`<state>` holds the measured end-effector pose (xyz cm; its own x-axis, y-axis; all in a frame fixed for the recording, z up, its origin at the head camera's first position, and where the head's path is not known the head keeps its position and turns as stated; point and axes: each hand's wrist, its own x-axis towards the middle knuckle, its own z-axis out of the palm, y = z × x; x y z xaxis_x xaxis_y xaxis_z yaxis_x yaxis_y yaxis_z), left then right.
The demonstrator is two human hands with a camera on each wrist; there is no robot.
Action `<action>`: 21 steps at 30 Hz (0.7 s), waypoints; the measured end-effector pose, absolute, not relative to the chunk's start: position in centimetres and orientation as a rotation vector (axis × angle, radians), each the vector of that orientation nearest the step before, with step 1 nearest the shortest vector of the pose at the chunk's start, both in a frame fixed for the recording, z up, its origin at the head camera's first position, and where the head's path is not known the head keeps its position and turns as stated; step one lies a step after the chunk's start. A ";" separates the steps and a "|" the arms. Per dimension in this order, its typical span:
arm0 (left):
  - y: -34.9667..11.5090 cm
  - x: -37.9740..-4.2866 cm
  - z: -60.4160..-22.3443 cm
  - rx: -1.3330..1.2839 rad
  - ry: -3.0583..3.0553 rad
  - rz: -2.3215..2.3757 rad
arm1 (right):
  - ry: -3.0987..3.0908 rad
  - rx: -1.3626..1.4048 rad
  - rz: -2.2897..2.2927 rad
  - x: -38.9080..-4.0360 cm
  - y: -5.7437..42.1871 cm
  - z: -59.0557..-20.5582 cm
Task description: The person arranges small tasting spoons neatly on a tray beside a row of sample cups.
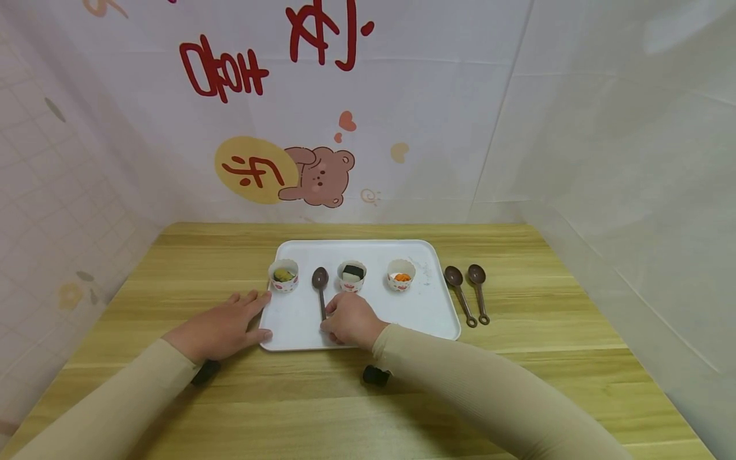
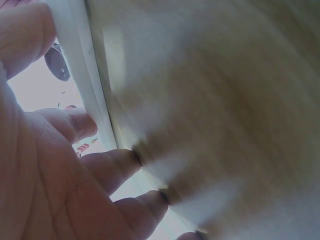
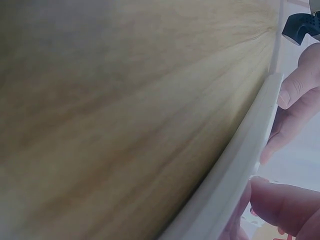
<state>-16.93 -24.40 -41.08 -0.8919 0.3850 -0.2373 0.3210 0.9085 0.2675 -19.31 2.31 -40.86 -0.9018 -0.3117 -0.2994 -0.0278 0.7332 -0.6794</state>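
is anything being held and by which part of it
The brown spoon on the white tray: the right hand pinches it by the near part of its handle. The left hand touches the tray's left edge.

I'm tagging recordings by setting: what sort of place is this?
Probably a staged tabletop booth: pale hangings stand behind and beside a wood-grain table that holds a white tray.

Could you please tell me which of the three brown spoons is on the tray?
The leftmost spoon, its handle at the right hand, is on the white tray; the other two spoons lie on the table beside it.
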 end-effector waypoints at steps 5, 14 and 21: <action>-24.4 -16.9 -41.1 0.523 2.785 0.325 | 2.523 -0.240 -0.997 -19.3 2.2 -40.9; -24.4 -17.0 -41.2 0.531 2.790 0.316 | 2.523 -0.202 -0.988 -19.3 2.0 -41.0; -24.4 -16.9 -41.1 0.522 2.788 0.322 | 2.517 -0.183 -0.995 -19.2 2.0 -40.9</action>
